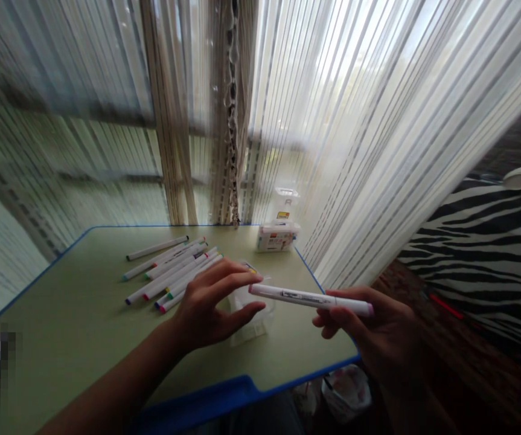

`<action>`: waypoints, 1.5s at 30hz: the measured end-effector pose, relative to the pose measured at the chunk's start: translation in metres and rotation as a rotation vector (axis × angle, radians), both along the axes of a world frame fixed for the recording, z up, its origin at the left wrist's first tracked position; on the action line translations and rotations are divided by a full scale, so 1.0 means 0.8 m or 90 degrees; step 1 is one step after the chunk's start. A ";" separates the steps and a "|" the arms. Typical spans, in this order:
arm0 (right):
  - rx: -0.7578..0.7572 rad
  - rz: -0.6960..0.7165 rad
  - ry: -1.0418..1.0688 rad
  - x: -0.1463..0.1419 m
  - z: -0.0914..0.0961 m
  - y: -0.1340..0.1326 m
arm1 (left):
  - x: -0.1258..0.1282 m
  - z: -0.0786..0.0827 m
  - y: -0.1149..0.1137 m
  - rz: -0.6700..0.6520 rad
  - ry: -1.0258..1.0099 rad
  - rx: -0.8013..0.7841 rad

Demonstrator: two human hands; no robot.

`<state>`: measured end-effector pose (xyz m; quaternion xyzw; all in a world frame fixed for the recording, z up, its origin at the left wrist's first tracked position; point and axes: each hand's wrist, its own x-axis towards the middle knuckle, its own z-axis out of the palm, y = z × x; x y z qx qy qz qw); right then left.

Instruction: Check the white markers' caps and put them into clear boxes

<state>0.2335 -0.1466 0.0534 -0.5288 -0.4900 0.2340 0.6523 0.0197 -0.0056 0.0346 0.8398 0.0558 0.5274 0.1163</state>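
Note:
A white marker (305,297) with pinkish-purple ends lies between the thumb and fingers of my right hand (378,329), held nearly level above the table's right part. My left hand (217,302) is beside the marker's left end, thumb and fingers spread apart; the index fingertip is close to that end, and I cannot tell whether it touches. Under and behind my left hand sits a clear plastic case piece (249,332), partly hidden. Several white markers (169,275) with differently coloured ends lie in a loose pile left of my left hand.
A clear case (278,237) with a printed label and raised lid stands at the back right of the pale green table (74,326), which has a blue edge. Striped sheer curtains (332,121) hang behind. A plastic bag (346,393) is below the table, and zebra-patterned fabric (468,260) lies right.

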 end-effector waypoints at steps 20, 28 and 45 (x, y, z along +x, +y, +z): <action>0.080 -0.131 -0.486 -0.005 -0.003 -0.040 | -0.004 -0.001 0.002 0.073 -0.013 -0.021; 0.179 -0.025 -0.611 -0.027 -0.012 -0.005 | -0.008 0.020 0.003 0.103 -0.049 -0.090; 0.067 0.066 -0.574 -0.065 -0.060 0.036 | -0.037 0.002 -0.041 0.148 0.240 -0.244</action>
